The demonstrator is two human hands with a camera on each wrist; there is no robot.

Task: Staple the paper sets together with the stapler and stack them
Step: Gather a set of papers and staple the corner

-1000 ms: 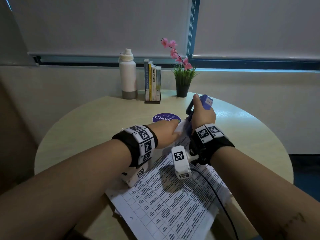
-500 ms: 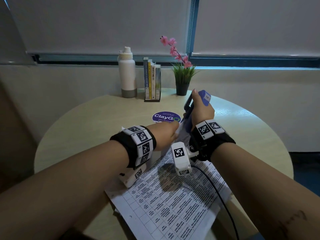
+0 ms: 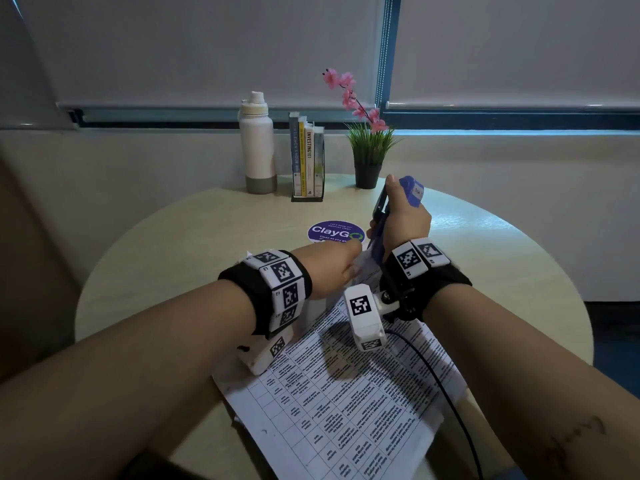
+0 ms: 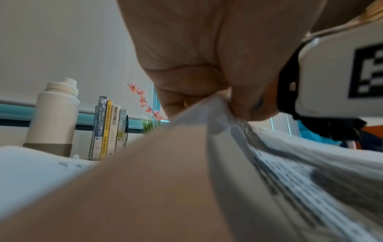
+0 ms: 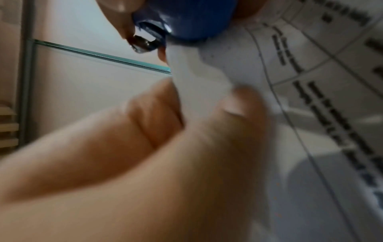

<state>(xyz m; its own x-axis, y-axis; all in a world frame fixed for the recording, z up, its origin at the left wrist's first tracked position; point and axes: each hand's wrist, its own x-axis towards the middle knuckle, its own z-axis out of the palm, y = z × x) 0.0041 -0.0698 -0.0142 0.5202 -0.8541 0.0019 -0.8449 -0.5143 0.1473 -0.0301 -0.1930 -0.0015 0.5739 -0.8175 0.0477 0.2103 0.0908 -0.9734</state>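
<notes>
- Right now the left hand (image 3: 332,268) pinches the far corner of the white printed paper set (image 3: 346,403), lifting it off the round pale wooden counter (image 3: 173,244).
- The right hand (image 3: 403,223) is wrapped around the blue plastic stapler (image 3: 408,192), held upright with its mouth at that same corner.
- I judge the stapling of this set to be under way; whether a staple is in, I cannot tell.
- No finished stack shows anywhere; more sheets seem to lie beneath, so stacking is still ahead.
</notes>
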